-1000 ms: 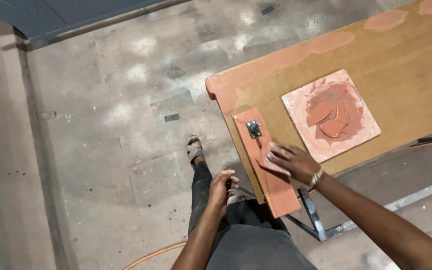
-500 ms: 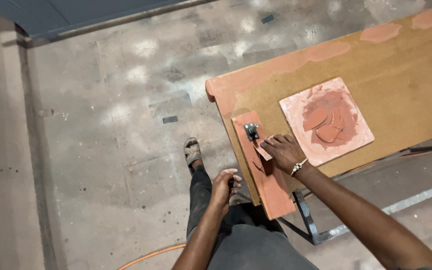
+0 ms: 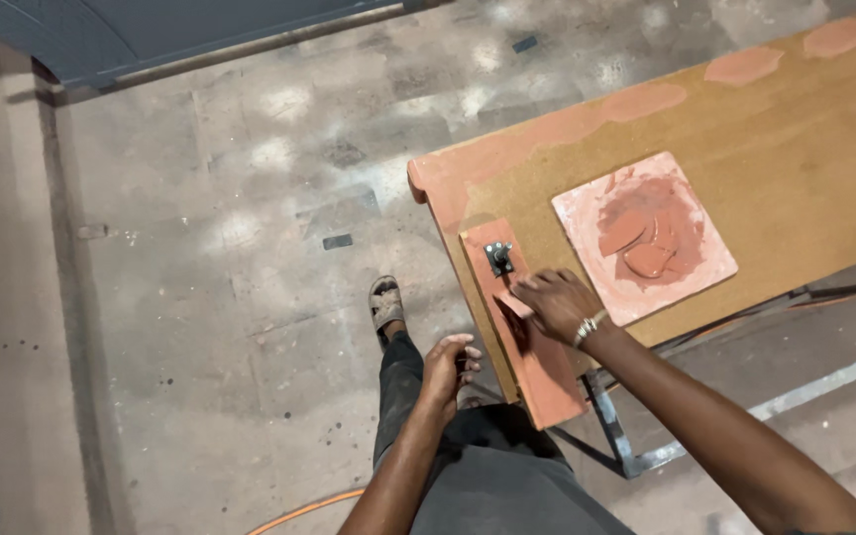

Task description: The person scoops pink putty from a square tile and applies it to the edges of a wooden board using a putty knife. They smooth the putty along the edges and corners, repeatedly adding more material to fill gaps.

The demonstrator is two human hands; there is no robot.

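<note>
Narrow reddish plank (image 3: 537, 367) w/ metal fitting (image 3: 498, 259); right hand (image 3: 559, 300) on it.

Her right hand (image 3: 557, 300) reaches forward, arm stretched, fingers curled down in a closed grip. The left hand (image 3: 445, 369) hangs loosely curled by the thigh.

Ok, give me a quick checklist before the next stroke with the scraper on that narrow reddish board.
1. Right hand grips the small scraper: ok.
2. Scraper blade rests on the narrow board: ok.
3. Left hand steadies the board: not ok, it hangs beside the board's edge, off it.
4. Board fully supported: not ok, its near end overhangs the bench.
5. Metal fitting clear of the scraper: ok, it sits just beyond.
6. Putty on the square tile: ok, a heap remains.
</note>
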